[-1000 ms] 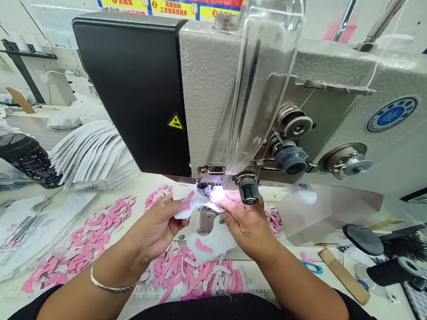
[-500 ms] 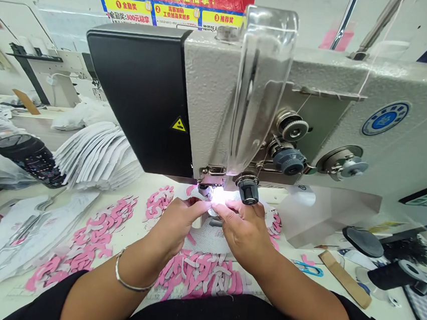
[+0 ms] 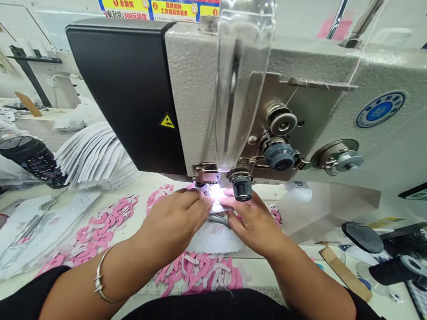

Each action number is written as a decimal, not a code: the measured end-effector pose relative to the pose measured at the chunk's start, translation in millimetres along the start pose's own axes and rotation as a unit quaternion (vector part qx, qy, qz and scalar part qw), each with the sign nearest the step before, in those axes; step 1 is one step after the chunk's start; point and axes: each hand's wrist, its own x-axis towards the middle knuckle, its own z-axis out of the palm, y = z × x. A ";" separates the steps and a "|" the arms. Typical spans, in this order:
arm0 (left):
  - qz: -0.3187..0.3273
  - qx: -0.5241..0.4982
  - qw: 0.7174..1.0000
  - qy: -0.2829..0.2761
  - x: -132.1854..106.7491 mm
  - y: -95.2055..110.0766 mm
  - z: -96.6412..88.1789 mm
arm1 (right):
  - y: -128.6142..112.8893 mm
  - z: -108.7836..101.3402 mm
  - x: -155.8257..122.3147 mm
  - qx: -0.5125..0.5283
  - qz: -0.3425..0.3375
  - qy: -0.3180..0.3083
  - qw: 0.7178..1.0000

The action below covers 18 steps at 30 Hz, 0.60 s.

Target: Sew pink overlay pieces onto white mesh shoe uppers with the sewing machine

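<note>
Under the lit needle area of a sewing machine (image 3: 191, 77) lies a white mesh fabric piece (image 3: 215, 239) with a small pink-outlined mark and grey trim. My left hand (image 3: 176, 217) is closed on the fabric's left side, its fingertips hidden close beside the presser foot. From the other side, my right hand (image 3: 258, 224) pinches the fabric's edge, thumb below and fingers above. Glare from the lamp hides the exact stitching point between the hands. Loose pink and white cut pieces (image 3: 202, 274) are heaped just in front of the fabric.
More pink pieces (image 3: 105, 225) spread to the left, next to a white sheet with grey trims (image 3: 28, 233). Fanned white panels (image 3: 93, 156) stand behind them. On the right lie a brown strip (image 3: 346, 273) and a black thread spool (image 3: 391, 272).
My left hand has rolled over, its back now facing up, with fingers curled in by the needle. The fabric has shifted and turned, showing more of its mesh. The camera view has moved slightly.
</note>
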 end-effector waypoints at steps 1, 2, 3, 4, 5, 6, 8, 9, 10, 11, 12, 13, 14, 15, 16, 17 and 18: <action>0.025 0.019 0.999 -0.033 2.7 -3.7 1.6 | 0.5 1.5 -0.3 0.002 -0.005 0.004 1.000; 0.041 0.033 0.997 -0.059 5.0 -7.3 2.8 | 1.1 2.9 -0.6 0.001 -0.009 0.008 1.000; 0.053 0.044 0.995 -0.074 6.9 -10.7 3.6 | 1.6 4.0 -0.9 0.000 -0.010 0.010 1.000; 0.067 0.055 0.993 -0.079 8.1 -13.9 4.2 | 2.0 4.9 -1.1 -0.002 -0.009 0.013 1.000; 0.084 0.063 0.992 -0.075 8.7 -17.1 4.8 | 2.3 5.5 -1.2 -0.005 -0.008 0.015 1.000; 0.103 0.068 0.990 -0.063 8.7 -20.1 5.6 | 2.5 5.8 -1.0 -0.009 -0.006 0.017 1.000; 0.137 0.064 0.988 -0.022 7.0 -25.4 8.6 | 2.5 5.6 -0.2 -0.017 -0.006 0.019 1.000; 0.146 0.057 0.988 0.002 5.5 -27.3 10.9 | 2.4 5.2 0.3 -0.021 -0.006 0.017 1.000; 0.146 0.046 0.988 0.026 3.9 -28.4 13.6 | 2.3 4.6 0.8 -0.025 -0.007 0.013 1.000; 0.139 0.034 0.989 0.045 2.4 -28.6 16.3 | 2.1 4.1 1.2 -0.028 -0.006 0.009 1.000; 0.125 0.023 0.990 0.059 1.1 -27.9 18.8 | 1.9 3.6 1.6 -0.031 -0.004 0.006 0.999; 0.105 0.013 0.992 0.068 0.2 -26.4 20.8 | 1.7 3.2 1.8 -0.034 -0.002 0.004 0.999; 0.084 0.007 0.994 0.075 -0.3 -24.1 22.1 | 1.5 2.9 2.0 -0.036 0.000 0.003 0.999; 0.064 0.004 0.995 0.078 -0.4 -21.4 22.8 | 1.3 2.7 2.2 -0.038 0.000 0.002 0.999; 0.045 0.002 0.996 0.076 -0.3 -18.6 22.7 | 1.1 2.5 2.4 -0.039 0.000 0.001 0.999; 0.031 0.003 0.997 0.072 -0.2 -15.8 22.1 | 0.9 2.2 2.6 -0.038 -0.002 -0.001 0.999; 0.019 0.004 0.998 0.067 -0.1 -13.2 21.1 | 0.8 1.9 2.8 -0.036 -0.004 -0.002 0.999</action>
